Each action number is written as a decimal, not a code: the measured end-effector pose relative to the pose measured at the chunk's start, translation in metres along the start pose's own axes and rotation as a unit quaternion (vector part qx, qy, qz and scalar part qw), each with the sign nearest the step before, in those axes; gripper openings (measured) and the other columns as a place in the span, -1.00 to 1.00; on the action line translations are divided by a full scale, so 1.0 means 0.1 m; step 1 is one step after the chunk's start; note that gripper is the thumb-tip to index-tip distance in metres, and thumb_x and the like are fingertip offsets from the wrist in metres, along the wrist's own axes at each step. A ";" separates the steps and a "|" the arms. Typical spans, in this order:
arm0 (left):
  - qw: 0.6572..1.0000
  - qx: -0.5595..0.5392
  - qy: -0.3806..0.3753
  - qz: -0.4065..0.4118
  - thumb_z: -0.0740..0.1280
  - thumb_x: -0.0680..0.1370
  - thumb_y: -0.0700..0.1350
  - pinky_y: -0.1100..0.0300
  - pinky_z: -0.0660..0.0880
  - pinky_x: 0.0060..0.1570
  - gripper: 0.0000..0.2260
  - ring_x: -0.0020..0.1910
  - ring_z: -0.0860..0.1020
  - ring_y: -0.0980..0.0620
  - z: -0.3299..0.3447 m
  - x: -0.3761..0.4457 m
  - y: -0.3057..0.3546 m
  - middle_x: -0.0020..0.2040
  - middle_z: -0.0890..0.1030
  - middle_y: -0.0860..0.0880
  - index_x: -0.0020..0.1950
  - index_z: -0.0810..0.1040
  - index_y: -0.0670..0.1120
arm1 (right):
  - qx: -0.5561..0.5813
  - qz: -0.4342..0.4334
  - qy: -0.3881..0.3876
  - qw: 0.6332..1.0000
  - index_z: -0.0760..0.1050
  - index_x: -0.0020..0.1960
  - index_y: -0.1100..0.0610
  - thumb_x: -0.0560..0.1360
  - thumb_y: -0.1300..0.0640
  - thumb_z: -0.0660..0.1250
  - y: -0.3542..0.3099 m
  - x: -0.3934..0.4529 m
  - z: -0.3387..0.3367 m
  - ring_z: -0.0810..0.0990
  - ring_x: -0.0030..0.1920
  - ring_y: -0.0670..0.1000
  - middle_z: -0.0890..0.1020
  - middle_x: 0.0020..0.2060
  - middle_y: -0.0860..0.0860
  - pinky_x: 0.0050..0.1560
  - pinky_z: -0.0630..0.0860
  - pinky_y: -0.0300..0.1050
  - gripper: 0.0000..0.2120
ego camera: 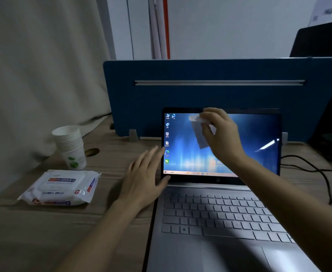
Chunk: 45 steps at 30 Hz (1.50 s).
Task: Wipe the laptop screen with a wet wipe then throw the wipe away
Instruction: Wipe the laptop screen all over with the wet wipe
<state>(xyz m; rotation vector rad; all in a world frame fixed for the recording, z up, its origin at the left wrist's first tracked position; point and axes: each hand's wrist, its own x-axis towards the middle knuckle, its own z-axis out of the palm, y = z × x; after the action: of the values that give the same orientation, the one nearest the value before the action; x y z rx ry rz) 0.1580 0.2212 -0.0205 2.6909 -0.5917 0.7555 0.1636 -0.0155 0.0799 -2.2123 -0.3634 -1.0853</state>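
Observation:
An open silver laptop stands on the wooden desk, its lit blue screen showing desktop icons. My right hand is raised in front of the screen's upper middle and pinches a thin wet wipe, which hangs down against the glass. My left hand rests with fingers spread at the screen's lower left corner, its fingertips touching the bezel. A white pack of wet wipes lies flat on the desk to the left, lid shut.
A stack of paper cups stands behind the wipes pack. A blue divider panel rises right behind the laptop. A black cable runs across the desk at right. Pale curtain hangs on the left.

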 end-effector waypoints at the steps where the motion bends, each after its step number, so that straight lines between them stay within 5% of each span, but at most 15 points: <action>1: 1.000 -0.002 0.004 -0.003 0.16 0.48 0.28 -0.02 0.30 0.36 -0.29 0.50 0.25 -0.02 0.00 0.01 -0.02 0.57 0.21 0.09 0.57 0.00 0.17 | -0.015 -0.027 -0.015 0.999 0.56 0.16 0.24 0.51 0.34 0.27 0.01 0.01 0.05 0.52 0.18 0.07 0.54 0.23 0.11 0.13 0.39 -0.23 -0.75; 5: 1.000 -0.005 0.009 -0.007 0.15 0.48 0.29 0.01 0.27 0.38 -0.26 0.50 0.22 0.00 0.04 0.02 -0.06 0.57 0.20 0.10 0.58 -0.06 0.14 | -0.073 -0.136 -0.091 0.984 0.51 0.18 0.26 0.50 0.42 0.19 0.09 -0.02 0.23 0.43 0.30 0.16 0.48 0.30 0.12 0.04 0.48 -0.02 -0.71; 11: 1.000 0.002 0.009 -0.012 0.18 0.46 0.28 0.01 0.31 0.35 -0.24 0.47 0.23 0.02 0.08 0.01 -0.08 0.55 0.26 0.09 0.59 -0.02 0.11 | -0.311 -0.148 -0.101 0.933 0.40 0.37 0.04 0.49 0.13 0.17 0.28 -0.17 0.24 0.20 0.47 0.23 0.38 0.44 -0.06 0.37 0.19 0.20 -0.56; 24: 1.000 0.019 -0.001 -0.022 0.15 0.45 0.33 0.04 0.29 0.36 -0.20 0.48 0.25 0.00 0.13 -0.07 -0.11 0.55 0.28 0.03 0.59 -0.01 0.04 | -0.272 -0.221 -0.229 0.908 0.24 0.50 0.18 0.58 -0.01 0.12 0.05 -0.24 0.50 0.07 0.54 0.19 0.17 0.54 0.08 0.52 0.04 0.12 -0.47; 37: 1.000 0.013 0.000 -0.022 0.13 0.45 0.34 0.03 0.26 0.39 -0.19 0.50 0.23 0.00 0.05 -0.08 -0.10 0.55 0.26 0.02 0.60 -0.02 0.03 | -0.281 -0.198 -0.217 0.914 0.15 0.53 0.18 0.60 -0.07 0.10 -0.03 0.02 0.59 -0.01 0.55 0.18 0.13 0.55 0.08 0.53 -0.04 0.10 -0.43; 45: 1.000 0.014 -0.014 -0.011 0.14 0.46 0.33 0.00 0.27 0.37 -0.21 0.49 0.17 0.03 0.04 -0.14 -0.05 0.56 0.23 0.04 0.59 -0.03 0.05 | -0.288 -0.208 -0.214 0.910 0.24 0.50 0.17 0.58 0.01 0.15 0.24 -0.21 0.24 0.12 0.53 0.19 0.20 0.53 0.08 0.52 0.05 0.12 -0.48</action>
<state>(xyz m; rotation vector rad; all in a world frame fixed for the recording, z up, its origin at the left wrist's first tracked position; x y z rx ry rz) 0.1509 0.2286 -0.0320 2.7342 -0.5602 0.7262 0.1769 -0.0174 0.0421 -3.0125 -0.8219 -0.9921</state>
